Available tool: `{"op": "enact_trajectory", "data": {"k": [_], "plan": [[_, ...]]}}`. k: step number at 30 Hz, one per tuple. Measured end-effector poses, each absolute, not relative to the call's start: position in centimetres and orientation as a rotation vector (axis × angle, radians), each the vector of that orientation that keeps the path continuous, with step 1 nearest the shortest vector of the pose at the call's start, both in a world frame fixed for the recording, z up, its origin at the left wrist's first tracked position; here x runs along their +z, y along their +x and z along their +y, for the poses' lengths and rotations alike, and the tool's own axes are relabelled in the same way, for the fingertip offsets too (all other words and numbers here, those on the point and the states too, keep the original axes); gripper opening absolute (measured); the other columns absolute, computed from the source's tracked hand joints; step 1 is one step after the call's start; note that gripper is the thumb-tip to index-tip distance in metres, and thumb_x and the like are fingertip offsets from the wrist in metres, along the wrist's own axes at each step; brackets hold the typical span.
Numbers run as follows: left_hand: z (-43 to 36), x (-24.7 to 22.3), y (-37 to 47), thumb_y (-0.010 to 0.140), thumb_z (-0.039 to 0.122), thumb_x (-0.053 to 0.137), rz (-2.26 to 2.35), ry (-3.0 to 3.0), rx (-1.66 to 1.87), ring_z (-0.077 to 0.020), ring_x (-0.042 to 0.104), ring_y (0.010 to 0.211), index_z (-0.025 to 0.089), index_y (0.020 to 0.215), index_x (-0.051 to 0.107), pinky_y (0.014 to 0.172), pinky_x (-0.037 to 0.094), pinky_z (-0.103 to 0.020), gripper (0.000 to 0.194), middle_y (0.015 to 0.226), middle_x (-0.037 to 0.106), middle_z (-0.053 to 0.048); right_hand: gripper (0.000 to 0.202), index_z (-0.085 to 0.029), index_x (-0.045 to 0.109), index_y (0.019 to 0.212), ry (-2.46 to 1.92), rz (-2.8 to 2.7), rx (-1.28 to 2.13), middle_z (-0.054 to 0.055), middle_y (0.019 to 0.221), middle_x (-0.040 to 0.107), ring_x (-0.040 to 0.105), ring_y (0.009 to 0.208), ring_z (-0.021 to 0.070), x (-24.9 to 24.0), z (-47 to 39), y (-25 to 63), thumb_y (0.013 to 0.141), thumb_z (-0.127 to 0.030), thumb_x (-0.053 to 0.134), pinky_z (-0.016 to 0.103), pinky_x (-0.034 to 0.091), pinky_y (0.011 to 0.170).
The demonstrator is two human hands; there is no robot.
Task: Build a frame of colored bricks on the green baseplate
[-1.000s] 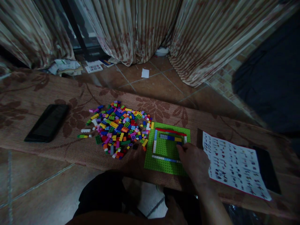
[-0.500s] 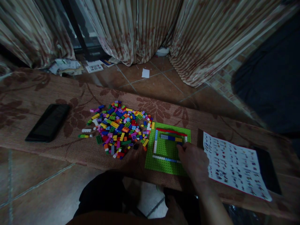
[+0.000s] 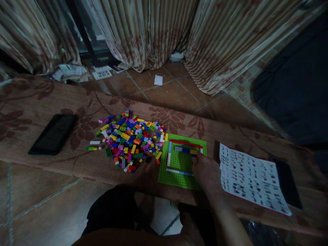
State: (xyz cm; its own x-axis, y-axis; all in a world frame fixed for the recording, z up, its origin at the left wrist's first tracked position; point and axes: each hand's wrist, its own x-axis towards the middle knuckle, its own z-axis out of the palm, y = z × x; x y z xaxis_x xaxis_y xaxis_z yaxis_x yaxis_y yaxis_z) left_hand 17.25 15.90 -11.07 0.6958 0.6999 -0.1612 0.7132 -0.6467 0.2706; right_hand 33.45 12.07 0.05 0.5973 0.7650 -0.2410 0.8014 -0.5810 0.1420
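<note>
My right hand [image 3: 208, 171] is over the right side of a green baseplate [image 3: 164, 179]. Its fingers are pinched at a small blue brick [image 3: 194, 155], which sits at the right end of an inner row of grey, blue and yellow bricks [image 3: 186, 150]. Around that row runs an outline with a red strip [image 3: 186, 143] at the back and white and light blue bricks [image 3: 177, 171] in front. My hand hides the outline's right side. Low in the picture, my left hand [image 3: 191, 232] rests by my lap, its fingers dark and hard to make out.
A heap of mixed toy bricks [image 3: 133, 136] lies left of the baseplate. Farther left is a black phone [image 3: 52, 135]. A printed picture sheet [image 3: 252, 177] lies to the right, partly over a dark flat object [image 3: 288, 184]. Brown patterned cloth [image 3: 84, 167] covers the narrow table.
The view has shifted slightly. My right hand stays at the same end of the inner row, its fingers lying a little lower over the front outline. My left hand looks unchanged.
</note>
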Motion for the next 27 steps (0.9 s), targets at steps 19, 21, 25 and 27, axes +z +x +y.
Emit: {"op": "enact_trajectory", "data": {"k": [19,21,25,27], "plan": [[16.7,-13.1,14.7,0.075,0.038,0.058,1.268,2.625,-0.184,-0.0389,0.061,0.101,0.026,0.102,0.073,0.072,0.051,-0.054,0.033,0.093,0.069,-0.013,0.028,-0.022,0.070,0.083,2.828,1.418,-0.181,0.006,0.072,0.072,0.065,0.064,0.0221,1.2,8.6,35.7,0.092,-0.040,0.051,0.030,0.032,0.056],[16.7,-13.2,14.4,0.074,0.040,0.058,1.224,2.659,-0.152,-0.0393,0.059,0.105,0.027,0.105,0.072,0.074,0.051,-0.055,0.036,0.099,0.069,-0.013,0.027,-0.023,0.070,0.086,2.828,1.392,-0.221,0.005,0.072,0.072,0.065,0.065,0.0226,1.0,8.8,35.3,0.091,-0.043,0.052,0.030,0.031,0.055],[16.1,-13.2,15.1,0.069,0.040,0.063,1.159,2.681,-0.104,-0.0389,0.059,0.105,0.031,0.106,0.072,0.075,0.051,-0.055,0.040,0.102,0.069,-0.012,0.027,-0.023,0.068,0.088,2.803,1.329,-0.258,0.005,0.080,0.072,0.067,0.071,0.0240,0.5,9.7,34.3,0.090,-0.045,0.052,0.030,0.032,0.055],[15.9,-13.1,15.5,0.067,0.038,0.064,1.157,2.669,-0.105,-0.0394,0.059,0.104,0.033,0.103,0.073,0.074,0.051,-0.057,0.038,0.101,0.069,-0.011,0.024,-0.022,0.067,0.088,2.797,1.326,-0.255,0.005,0.082,0.072,0.067,0.074,0.0239,0.2,10.1,34.0,0.090,-0.042,0.054,0.030,0.033,0.056]]}}
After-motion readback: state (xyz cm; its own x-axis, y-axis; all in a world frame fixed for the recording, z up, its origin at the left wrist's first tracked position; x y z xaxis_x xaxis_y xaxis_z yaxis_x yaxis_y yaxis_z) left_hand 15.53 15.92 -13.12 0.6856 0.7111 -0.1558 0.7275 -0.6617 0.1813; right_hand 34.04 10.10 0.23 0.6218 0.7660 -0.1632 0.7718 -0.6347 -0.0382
